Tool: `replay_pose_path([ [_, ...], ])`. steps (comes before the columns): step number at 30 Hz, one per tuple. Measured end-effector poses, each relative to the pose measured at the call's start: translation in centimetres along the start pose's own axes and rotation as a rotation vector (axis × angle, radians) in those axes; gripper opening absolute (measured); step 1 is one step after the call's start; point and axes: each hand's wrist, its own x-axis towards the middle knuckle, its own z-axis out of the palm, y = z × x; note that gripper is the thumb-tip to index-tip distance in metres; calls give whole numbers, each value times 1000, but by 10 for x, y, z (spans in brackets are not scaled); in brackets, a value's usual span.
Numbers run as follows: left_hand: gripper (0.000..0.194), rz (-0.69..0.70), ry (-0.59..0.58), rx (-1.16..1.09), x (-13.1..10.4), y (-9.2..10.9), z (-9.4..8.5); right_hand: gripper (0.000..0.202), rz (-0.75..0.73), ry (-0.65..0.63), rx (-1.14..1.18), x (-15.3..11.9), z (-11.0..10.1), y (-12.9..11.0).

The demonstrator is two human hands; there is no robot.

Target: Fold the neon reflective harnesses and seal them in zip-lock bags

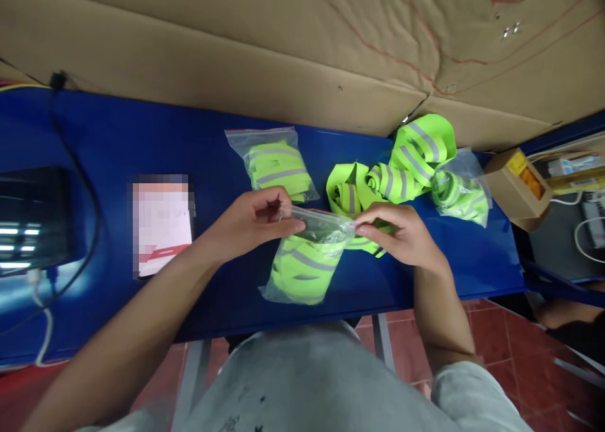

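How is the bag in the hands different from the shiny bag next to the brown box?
The held bag has its top edge pinched by the left hand and right hand; no hand touches the far bag, beside the cardboard box. In the held bag, the strap looks folded flat; in the far bag, it looks curled round. Both bags are see-through, with bright yellow-green, grey-striped strap inside.

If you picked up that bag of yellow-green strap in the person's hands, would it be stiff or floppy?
Probably floppy: the clear bag wrinkles near its top. Its folded strap looks like soft fabric, so likely light. The smooth plastic may feel a little slippery.
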Motion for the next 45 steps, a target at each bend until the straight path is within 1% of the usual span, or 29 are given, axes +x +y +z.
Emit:
replay_pose_path([
  [1,38,-13,31,-59,1,-3,0,5,-2,3,23,0,2,0],
  [2,40,-28,50,-110,1,-5,1,6,-12,11,41,-1,4,0],
  [4,45,-69,49,-151,1,-8,5,6,-44,45,56,0,7,1],
  [6,38,-96,48,-123,-2,-10,11,7,-66,71,73,0,8,3],
  [7,34,-95,68,-115,-3,-11,13,8,-55,79,96,-1,8,4],
  [9,26,-83,121,-144,-7,-12,16,8,-1,84,151,-3,8,7],
  [11,23,-88,155,-218,-9,-13,18,11,56,91,176,-6,8,9],
  [14,31,-109,171,-303,-11,-14,23,13,138,86,188,-9,10,10],
  [16,38,-111,213,-329,-11,-14,28,16,185,114,252,-9,13,9],
  [19,39,-102,283,-310,-12,-14,34,27,231,173,372,-6,17,7],
  [21,37,-74,323,-272,-14,-15,37,29,248,195,409,-4,19,5],
  [24,34,-32,396,-185,-17,-18,38,29,243,230,372,-4,22,1],
  [26,34,-19,428,-122,-18,-19,37,27,244,214,323,-4,22,-1],
  [28,36,-3,415,-88,-18,-19,36,25,251,160,282,-4,21,-5],
  [31,38,19,369,-87,-18,-17,36,9,246,100,210,-2,20,-9],
  [34,37,35,339,-95,-19,-13,38,19,200,149,107,-2,23,-11],
  [36,36,62,326,-81,-21,-10,41,18,173,177,36,-3,25,-12],
  [38,35,78,335,-36,-23,-7,44,11,163,167,-8,-3,28,-13],
  [40,35,72,348,19,-24,-5,46,7,163,155,-13,-3,30,-14],
  [43,37,60,341,50,-24,-4,49,11,175,172,22,-2,32,-15],
  [45,39,60,334,55,-24,-4,49,10,179,165,37,-2,34,-16],
])
